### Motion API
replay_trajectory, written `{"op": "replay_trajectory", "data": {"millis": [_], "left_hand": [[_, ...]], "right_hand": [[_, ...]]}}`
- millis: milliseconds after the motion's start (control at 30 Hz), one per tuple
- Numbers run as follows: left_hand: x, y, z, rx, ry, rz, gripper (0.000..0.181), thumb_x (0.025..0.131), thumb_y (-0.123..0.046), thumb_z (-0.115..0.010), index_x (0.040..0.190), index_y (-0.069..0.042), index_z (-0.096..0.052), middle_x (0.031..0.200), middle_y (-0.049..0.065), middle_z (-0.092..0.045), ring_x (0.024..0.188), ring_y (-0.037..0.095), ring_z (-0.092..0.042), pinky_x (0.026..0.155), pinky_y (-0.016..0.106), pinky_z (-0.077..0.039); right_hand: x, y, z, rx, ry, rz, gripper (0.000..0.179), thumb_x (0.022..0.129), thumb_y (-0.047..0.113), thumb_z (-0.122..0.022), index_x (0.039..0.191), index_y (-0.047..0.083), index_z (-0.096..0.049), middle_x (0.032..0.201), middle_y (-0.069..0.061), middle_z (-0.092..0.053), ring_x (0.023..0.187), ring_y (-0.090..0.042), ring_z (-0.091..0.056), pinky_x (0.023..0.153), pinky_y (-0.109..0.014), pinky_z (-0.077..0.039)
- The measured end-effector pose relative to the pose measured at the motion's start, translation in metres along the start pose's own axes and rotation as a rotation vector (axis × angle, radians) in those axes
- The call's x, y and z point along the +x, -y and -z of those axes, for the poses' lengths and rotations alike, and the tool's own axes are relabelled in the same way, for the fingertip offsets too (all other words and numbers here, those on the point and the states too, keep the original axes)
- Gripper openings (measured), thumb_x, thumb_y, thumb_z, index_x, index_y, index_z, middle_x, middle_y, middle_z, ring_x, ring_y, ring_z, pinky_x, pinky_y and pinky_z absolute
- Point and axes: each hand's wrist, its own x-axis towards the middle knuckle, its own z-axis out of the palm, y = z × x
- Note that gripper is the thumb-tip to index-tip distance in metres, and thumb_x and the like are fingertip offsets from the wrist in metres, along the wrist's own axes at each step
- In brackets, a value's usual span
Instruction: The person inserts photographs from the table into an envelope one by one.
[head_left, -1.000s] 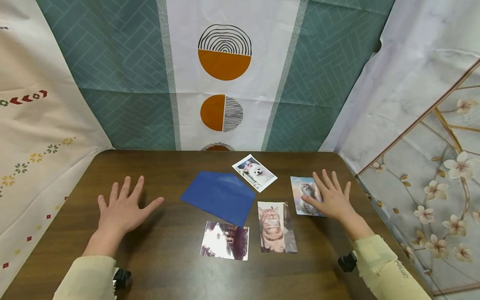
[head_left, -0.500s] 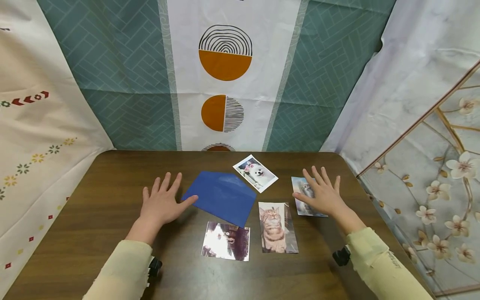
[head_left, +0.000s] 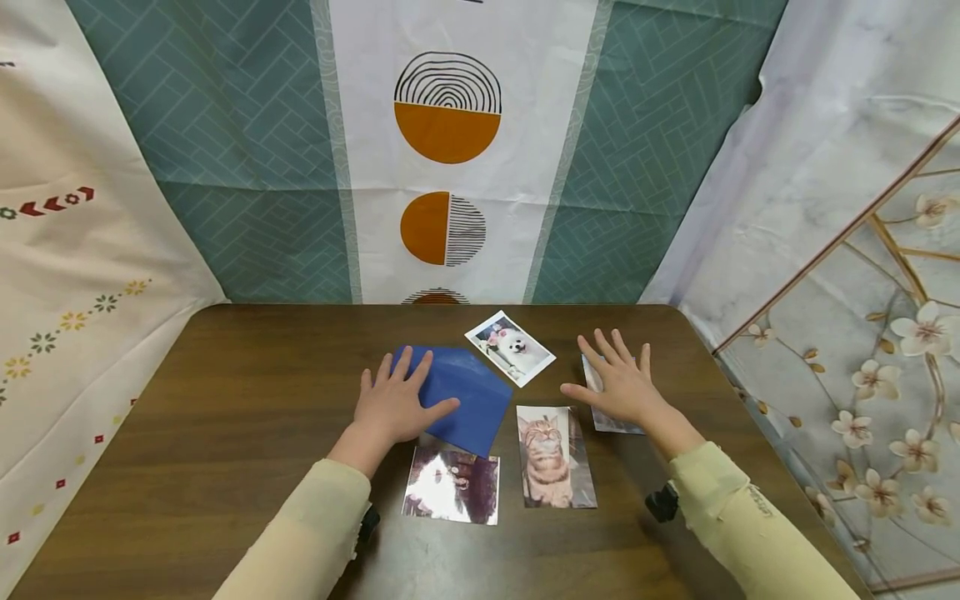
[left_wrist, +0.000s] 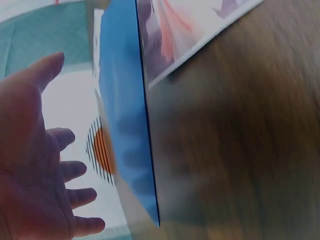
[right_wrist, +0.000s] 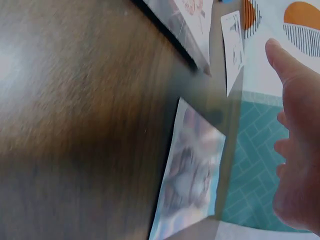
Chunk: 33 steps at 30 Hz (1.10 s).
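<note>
My left hand (head_left: 393, 404), fingers spread, hovers over the left part of a blue envelope (head_left: 472, 400) on the table. In the left wrist view the envelope (left_wrist: 125, 110) lies below that hand, with a gap between them. My right hand (head_left: 618, 383) is also spread and holds nothing; it overlaps a pastel kitten photo (head_left: 611, 422), partly hidden under it in the head view. The right wrist view shows this kitten photo (right_wrist: 187, 175) flat on the wood, apart from the hand. An orange cat photo (head_left: 546, 467) lies between the hands, nearer the front.
A white dog photo (head_left: 513, 346) lies behind the envelope's right corner. In front of the envelope is a dark, glossy photo (head_left: 453, 492) with strong glare. The brown wooden table (head_left: 187, 433) meets a patterned curtain (head_left: 285, 167) at the back, with cloths on both sides.
My left hand has moved right, from the bare wood at left to over the envelope. My right hand has shifted a little left across the kitten photo. The envelope and photos stay put.
</note>
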Motion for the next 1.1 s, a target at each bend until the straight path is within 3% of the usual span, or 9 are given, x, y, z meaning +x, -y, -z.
{"op": "replay_trajectory", "data": {"millis": [433, 700, 1100], "left_hand": [[0.006, -0.028, -0.024, 0.041, 0.088, 0.025, 0.091, 0.101, -0.070, -0.056, 0.171, -0.020, -0.028, 0.177, 0.018, -0.018, 0.161, 0.049, -0.015, 0.125, 0.072, -0.011], [0.010, -0.027, -0.034, 0.069, 0.105, 0.031, 0.090, 0.101, -0.068, -0.058, 0.171, -0.018, -0.031, 0.177, 0.017, -0.020, 0.161, 0.049, -0.017, 0.124, 0.072, -0.015], [0.013, -0.017, -0.027, 0.096, 0.133, -0.010, 0.089, 0.100, -0.065, -0.062, 0.170, -0.018, -0.033, 0.177, 0.016, -0.020, 0.162, 0.047, -0.016, 0.124, 0.071, -0.017]], "right_hand": [[0.025, 0.020, -0.011, -0.018, 0.025, 0.078, 0.098, 0.098, 0.070, -0.062, 0.172, 0.018, -0.024, 0.178, -0.015, -0.015, 0.164, -0.041, -0.005, 0.121, -0.076, 0.010], [0.038, 0.025, -0.020, 0.025, 0.059, 0.119, 0.092, 0.101, 0.063, -0.064, 0.170, 0.013, -0.029, 0.175, -0.016, -0.024, 0.162, -0.043, -0.018, 0.123, -0.075, 0.000], [0.055, 0.028, -0.029, 0.044, 0.129, 0.132, 0.083, 0.104, 0.058, -0.062, 0.168, 0.013, -0.036, 0.173, -0.018, -0.031, 0.161, -0.040, -0.024, 0.125, -0.072, -0.004]]}}
